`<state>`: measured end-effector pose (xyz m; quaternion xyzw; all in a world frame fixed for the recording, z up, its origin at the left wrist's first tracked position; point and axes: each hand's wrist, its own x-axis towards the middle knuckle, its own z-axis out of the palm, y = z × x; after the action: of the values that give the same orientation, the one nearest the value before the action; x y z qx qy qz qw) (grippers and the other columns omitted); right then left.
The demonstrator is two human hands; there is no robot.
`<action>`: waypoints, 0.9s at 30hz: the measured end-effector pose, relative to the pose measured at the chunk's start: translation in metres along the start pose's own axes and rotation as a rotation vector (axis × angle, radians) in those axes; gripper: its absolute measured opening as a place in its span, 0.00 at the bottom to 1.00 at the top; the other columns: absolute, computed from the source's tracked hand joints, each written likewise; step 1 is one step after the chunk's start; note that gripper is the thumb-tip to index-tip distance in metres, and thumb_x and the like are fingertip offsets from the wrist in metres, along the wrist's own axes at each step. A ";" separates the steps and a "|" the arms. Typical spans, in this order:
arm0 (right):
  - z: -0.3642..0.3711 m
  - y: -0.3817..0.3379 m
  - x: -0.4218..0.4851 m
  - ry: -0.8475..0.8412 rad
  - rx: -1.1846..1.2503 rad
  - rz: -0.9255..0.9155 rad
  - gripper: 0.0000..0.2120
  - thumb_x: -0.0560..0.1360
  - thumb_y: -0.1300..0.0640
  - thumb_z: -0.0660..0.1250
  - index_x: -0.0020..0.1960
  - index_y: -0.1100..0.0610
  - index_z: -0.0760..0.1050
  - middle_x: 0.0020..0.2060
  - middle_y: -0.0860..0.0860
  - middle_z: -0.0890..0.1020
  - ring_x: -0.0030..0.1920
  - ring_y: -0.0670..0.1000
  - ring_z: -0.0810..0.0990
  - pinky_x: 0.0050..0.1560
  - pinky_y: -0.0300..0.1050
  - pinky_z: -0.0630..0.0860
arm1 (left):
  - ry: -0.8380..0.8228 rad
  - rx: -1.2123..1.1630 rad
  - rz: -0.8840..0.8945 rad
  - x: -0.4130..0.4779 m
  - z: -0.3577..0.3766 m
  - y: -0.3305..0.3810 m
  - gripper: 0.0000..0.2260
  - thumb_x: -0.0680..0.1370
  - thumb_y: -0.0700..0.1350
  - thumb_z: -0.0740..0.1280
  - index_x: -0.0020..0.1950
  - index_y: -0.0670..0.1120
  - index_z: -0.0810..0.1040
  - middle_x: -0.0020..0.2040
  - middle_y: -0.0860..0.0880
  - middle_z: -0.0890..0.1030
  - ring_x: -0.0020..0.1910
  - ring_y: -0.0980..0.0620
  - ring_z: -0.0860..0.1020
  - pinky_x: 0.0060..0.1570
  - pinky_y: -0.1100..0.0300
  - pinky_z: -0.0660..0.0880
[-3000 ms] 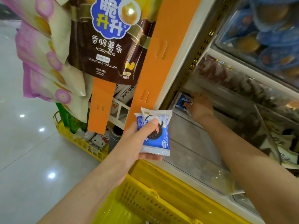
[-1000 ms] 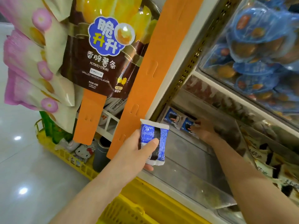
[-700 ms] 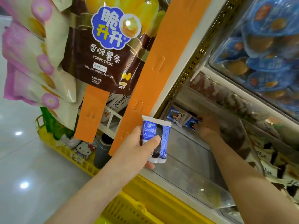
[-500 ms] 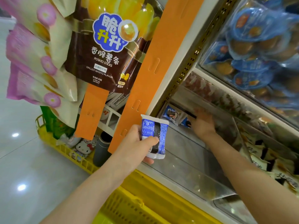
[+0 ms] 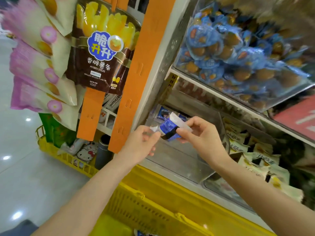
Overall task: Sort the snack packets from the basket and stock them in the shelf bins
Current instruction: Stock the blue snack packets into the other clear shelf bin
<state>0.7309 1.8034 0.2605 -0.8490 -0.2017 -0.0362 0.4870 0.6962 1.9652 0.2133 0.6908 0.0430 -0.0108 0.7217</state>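
A blue and white cookie packet (image 5: 167, 129) is held in the air between both hands, in front of the clear shelf bin (image 5: 180, 160). My left hand (image 5: 141, 145) pinches its left end. My right hand (image 5: 202, 135) pinches its right end with thumb and fingers. Two more blue packets (image 5: 162, 113) lie at the back of that bin. The yellow basket (image 5: 153, 206) sits below my arms, and its contents are mostly out of view.
An orange hanging strip (image 5: 141, 68) with a brown potato-stick bag (image 5: 102, 55) and pink bags (image 5: 39, 65) hangs at the left. A bin of blue wrapped snacks (image 5: 238, 55) sits above, pale packets (image 5: 252, 155) to the right. Another yellow basket (image 5: 68, 159) stands on the floor.
My right hand has come out from the back of the bin and taken hold of the packet's right end. My left hand has shifted to the packet's left end.
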 end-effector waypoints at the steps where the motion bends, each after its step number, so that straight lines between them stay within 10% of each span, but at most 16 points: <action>1: -0.002 -0.001 -0.006 0.012 -0.099 -0.083 0.06 0.70 0.64 0.71 0.38 0.57 0.76 0.39 0.49 0.82 0.41 0.47 0.82 0.43 0.39 0.79 | -0.018 -0.077 -0.090 -0.003 0.002 0.003 0.16 0.80 0.50 0.58 0.62 0.41 0.71 0.53 0.41 0.79 0.39 0.48 0.78 0.34 0.62 0.77; 8: -0.010 0.005 -0.048 -0.260 -0.654 -0.399 0.05 0.72 0.55 0.69 0.48 0.53 0.79 0.56 0.44 0.75 0.56 0.40 0.75 0.55 0.36 0.75 | -0.124 -0.367 -0.147 -0.017 0.013 0.001 0.14 0.80 0.45 0.59 0.62 0.40 0.74 0.53 0.39 0.81 0.43 0.48 0.78 0.39 0.57 0.78; 16: -0.004 -0.001 -0.054 -0.064 -0.242 0.129 0.25 0.72 0.49 0.69 0.64 0.44 0.61 0.47 0.35 0.71 0.46 0.33 0.74 0.39 0.22 0.72 | -0.137 -0.250 0.072 -0.026 0.019 -0.008 0.10 0.77 0.45 0.64 0.57 0.46 0.75 0.48 0.49 0.82 0.46 0.54 0.81 0.44 0.60 0.78; 20: -0.002 0.001 -0.049 -0.131 -0.067 0.231 0.12 0.72 0.51 0.69 0.54 0.47 0.71 0.45 0.41 0.78 0.43 0.37 0.79 0.36 0.28 0.75 | -0.144 -0.125 0.144 -0.027 0.018 -0.010 0.14 0.75 0.48 0.65 0.61 0.53 0.74 0.53 0.50 0.80 0.54 0.52 0.79 0.54 0.54 0.77; 27: -0.008 0.010 -0.047 -0.028 0.247 0.338 0.21 0.70 0.54 0.73 0.59 0.52 0.68 0.51 0.52 0.82 0.45 0.46 0.84 0.43 0.37 0.80 | -0.049 0.016 0.180 -0.023 0.018 -0.015 0.09 0.74 0.42 0.69 0.53 0.51 0.76 0.50 0.53 0.82 0.46 0.59 0.81 0.39 0.69 0.76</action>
<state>0.6924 1.7780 0.2447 -0.8052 -0.0658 0.0828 0.5835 0.6735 1.9460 0.2007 0.6972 -0.0370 0.0366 0.7150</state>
